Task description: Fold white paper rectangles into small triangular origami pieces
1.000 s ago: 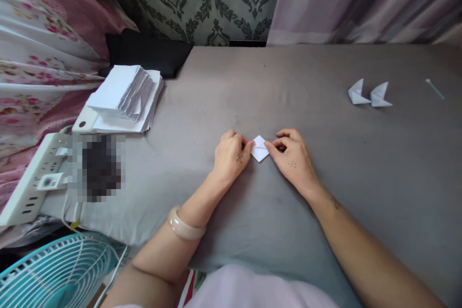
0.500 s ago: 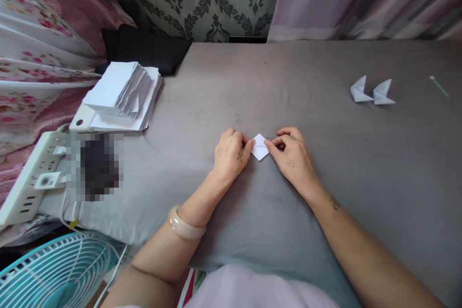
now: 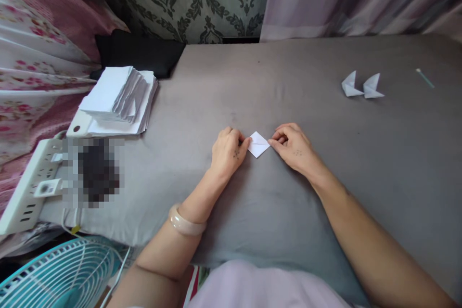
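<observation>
A small white piece of folded paper (image 3: 257,145) lies between my hands, diamond-shaped with a crease across its middle. My left hand (image 3: 229,150) pinches its left corner between thumb and curled fingers. At the opposite corner, the thumb and forefinger of my right hand (image 3: 293,147) close on the paper's tip. Two white folded paper pieces with pointed wings, a left one (image 3: 351,85) and a right one (image 3: 372,87), stand side by side at the far right of the grey cloth surface (image 3: 288,221).
Stacked white paper (image 3: 111,94) sits at the left, in front of a black folded item (image 3: 144,55). A power strip (image 3: 31,183) with plugs and cables lines the left edge, above a blue fan (image 3: 61,274). A thin green stick (image 3: 425,78) lies far right.
My right hand has shifted slightly outward, to the paper's right tip, so more of the paper shows. My left hand keeps its pinch. The whole view has shifted a little.
</observation>
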Demonstrator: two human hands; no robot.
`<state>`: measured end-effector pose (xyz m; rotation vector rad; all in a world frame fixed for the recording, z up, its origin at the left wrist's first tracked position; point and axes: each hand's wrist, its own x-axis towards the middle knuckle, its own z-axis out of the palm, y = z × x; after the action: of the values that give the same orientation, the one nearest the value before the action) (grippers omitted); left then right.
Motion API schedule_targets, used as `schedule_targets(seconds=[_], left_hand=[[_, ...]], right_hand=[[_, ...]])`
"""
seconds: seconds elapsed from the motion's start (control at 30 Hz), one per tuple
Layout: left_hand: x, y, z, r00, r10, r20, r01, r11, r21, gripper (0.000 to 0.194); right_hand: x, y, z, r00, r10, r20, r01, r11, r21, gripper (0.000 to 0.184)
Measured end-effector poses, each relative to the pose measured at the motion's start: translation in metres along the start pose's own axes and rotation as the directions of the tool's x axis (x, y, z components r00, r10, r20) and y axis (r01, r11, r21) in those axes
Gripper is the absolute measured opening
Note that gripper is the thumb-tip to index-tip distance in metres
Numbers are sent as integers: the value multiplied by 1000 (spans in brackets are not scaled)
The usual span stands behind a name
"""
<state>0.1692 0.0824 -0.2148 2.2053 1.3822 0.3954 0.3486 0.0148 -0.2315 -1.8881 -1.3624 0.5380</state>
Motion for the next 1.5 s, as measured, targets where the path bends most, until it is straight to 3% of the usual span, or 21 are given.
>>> schedule_targets(seconds=[0.17,0.23,0.33,0.43,0.5,0.7,0.9,1.5], left_hand=[[0,2,-2,1000,3,19,-3,1000,15,19],[0,1,-2,1000,11,18,-11,1000,23,19],[0,1,-1,1000,17,12,-18,999,32,19],[-1,1,-1,1000,29,2,-29,999,40,19],[-1,1,0,999,37,1,-37,998,46,20],[-2,2,-2,999,33,16,-34,997,72,21],[-2,2,-1,999,32,17,-34,994,103,22],[2,-2,0,999,38,-15,-38,999,28,25]], right_hand=[[4,0,-3,984,175,-46,-159,958,238,18],[1,-3,-1,977,164,-138,-115,945,306,18],[-9,-16,5,973,-83,-215,118,981,154,17],[-24,-33,12,938,-327,-116,328,945,-12,28],[-31,-40,16,927,-371,-55,364,925,-111,31],[-41,-45,19,920,-371,130,391,831,-395,31],[-44,-50,20,931,-315,183,363,760,-539,33],[-44,-53,18,932,-270,241,360,759,-542,38]])
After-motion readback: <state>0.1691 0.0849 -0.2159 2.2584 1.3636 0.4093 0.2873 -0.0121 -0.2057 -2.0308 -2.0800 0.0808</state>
